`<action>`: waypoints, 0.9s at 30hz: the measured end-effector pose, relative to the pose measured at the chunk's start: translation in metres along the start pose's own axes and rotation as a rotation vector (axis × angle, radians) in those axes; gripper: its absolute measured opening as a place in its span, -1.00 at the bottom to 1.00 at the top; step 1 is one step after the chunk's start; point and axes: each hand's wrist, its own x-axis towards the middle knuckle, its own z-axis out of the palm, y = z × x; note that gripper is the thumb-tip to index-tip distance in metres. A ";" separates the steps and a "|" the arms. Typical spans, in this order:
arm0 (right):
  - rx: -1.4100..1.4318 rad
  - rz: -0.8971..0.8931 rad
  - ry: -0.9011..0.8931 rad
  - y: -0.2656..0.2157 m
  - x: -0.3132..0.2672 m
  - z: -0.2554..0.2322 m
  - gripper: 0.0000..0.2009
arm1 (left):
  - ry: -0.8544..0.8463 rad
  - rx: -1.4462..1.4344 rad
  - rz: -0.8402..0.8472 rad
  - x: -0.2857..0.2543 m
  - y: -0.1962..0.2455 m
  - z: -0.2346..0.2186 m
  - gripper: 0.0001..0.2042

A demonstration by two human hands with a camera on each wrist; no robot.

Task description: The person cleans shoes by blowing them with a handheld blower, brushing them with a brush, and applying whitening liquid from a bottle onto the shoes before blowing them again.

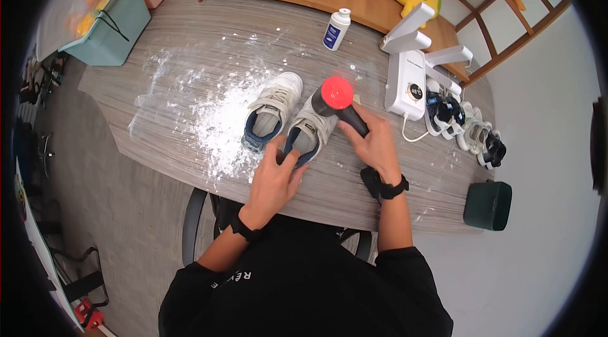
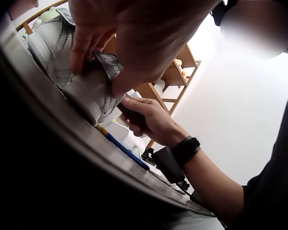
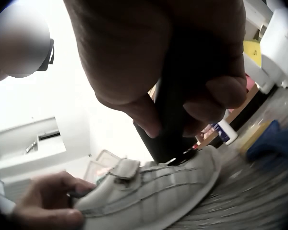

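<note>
Two pale velcro-strap sneakers stand side by side on the table. My left hand (image 1: pixel 272 180) grips the heel collar of the right-hand sneaker (image 1: pixel 329 123), thumb and fingers at its opening. Over that sneaker's toe, my right hand (image 1: pixel 376 142) holds the dark handle of a handheld device with a round red top (image 1: pixel 337 92). In the right wrist view the device's dark head (image 3: pixel 168 148) comes down close over the toe; its underside is hidden. To the left, the other sneaker (image 1: pixel 277 101) stands at the edge of scattered white powder (image 1: pixel 221 128).
A white bottle with a blue label (image 1: pixel 336 30) stands behind the sneakers. Right of them are a white shoe dryer (image 1: pixel 406 83), several small shoes (image 1: pixel 475 128) and a dark green bin (image 1: pixel 486 206). A blue-and-yellow tool (image 2: pixel 125 151) lies beside the gripped sneaker. Teal bin (image 1: pixel 117 30) back left.
</note>
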 end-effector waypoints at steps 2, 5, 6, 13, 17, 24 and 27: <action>-0.031 0.014 0.010 0.002 0.003 0.003 -0.55 | 0.001 -0.021 -0.020 -0.003 -0.003 0.001 -0.67; -0.108 0.099 0.017 -0.009 0.011 0.000 -0.54 | 0.047 -0.011 0.054 -0.010 -0.009 0.005 -0.66; -0.093 0.094 -0.013 -0.014 0.014 -0.002 -0.55 | 0.066 0.005 0.075 -0.011 -0.011 0.006 -0.65; -0.022 0.098 -0.141 -0.018 0.032 -0.003 -0.58 | 0.147 0.017 0.113 -0.022 -0.019 0.014 -0.58; 0.131 0.054 -0.283 -0.019 0.034 -0.003 -0.60 | 0.162 0.014 0.121 -0.021 -0.019 0.011 -0.56; 0.118 0.024 -0.246 -0.019 0.022 -0.004 -0.60 | 0.147 -0.022 0.109 -0.020 -0.019 0.008 -0.60; 0.060 0.268 -0.186 -0.019 0.015 -0.011 -0.58 | 0.154 -0.039 0.107 -0.021 -0.021 0.009 -0.60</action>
